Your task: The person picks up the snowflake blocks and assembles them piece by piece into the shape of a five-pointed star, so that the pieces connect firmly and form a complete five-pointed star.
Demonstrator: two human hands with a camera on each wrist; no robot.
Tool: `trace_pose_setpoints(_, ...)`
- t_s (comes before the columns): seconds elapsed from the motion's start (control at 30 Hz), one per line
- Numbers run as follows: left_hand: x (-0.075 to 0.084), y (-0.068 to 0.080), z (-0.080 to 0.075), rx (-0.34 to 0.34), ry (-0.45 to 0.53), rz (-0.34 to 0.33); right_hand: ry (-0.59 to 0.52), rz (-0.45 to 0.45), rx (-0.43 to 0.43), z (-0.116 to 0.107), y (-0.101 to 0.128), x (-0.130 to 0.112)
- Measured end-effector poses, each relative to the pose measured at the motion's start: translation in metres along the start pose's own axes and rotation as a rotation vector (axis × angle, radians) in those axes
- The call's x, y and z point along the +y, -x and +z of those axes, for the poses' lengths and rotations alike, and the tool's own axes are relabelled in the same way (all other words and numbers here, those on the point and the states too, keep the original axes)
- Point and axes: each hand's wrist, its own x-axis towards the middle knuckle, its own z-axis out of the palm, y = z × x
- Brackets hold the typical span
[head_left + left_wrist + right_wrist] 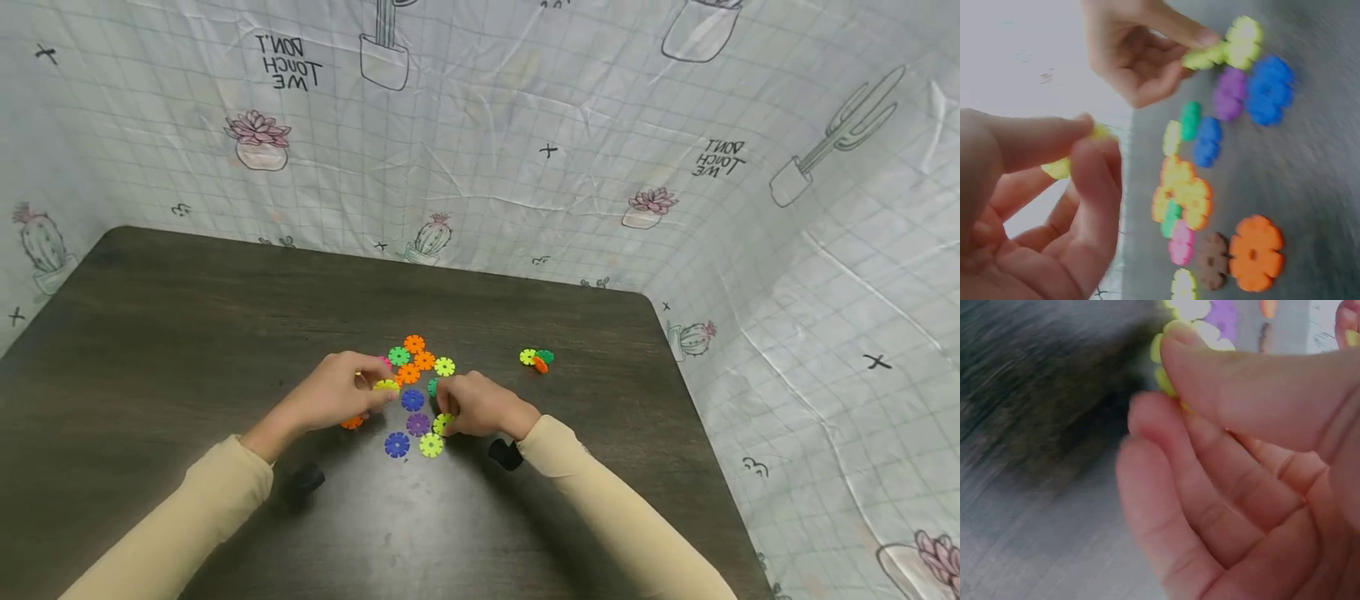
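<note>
My left hand (333, 390) pinches a yellow notched building disc (387, 386) between thumb and fingers, raised off the table in the left wrist view. In my right hand (480, 406), thumb and fingers pinch a yellow-green notched disc (442, 423); the thumb covers part of it in the right wrist view. Close by lies another yellow-green disc (431, 445), beside a purple disc (417, 424) and a blue disc (397, 445). A second blue disc (412, 400) lies between the hands. Partly under the left hand is an orange disc (352, 422), next to a brown disc (1212, 261).
Behind the hands are several orange discs (408, 373), a green disc (399, 356) and a pink disc (1182, 242). A small group with a dark green disc (546, 357) sits to the right. Patterned cloth (480, 167) borders the dark table (225, 308).
</note>
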Motion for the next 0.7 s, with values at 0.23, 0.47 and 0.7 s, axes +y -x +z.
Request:
trace_pose_setpoints(0.23,0.018,0.01,-0.013,-0.034,0.184,-0.005,-0.232,-0.123,0.209,-0.021,0.014,-0.008)
trace_pose_setpoints(0.47,0.031,0.016,-0.016,-0.047,0.336,0.003,-0.524,-0.267,0.563,-0.036,0.026,-0.026)
trace_pose_setpoints(0.7,0.036,0.021,-0.017,-0.014,0.388,0.035,-0.56,-0.359,0.575,-0.046,0.038,-0.051)
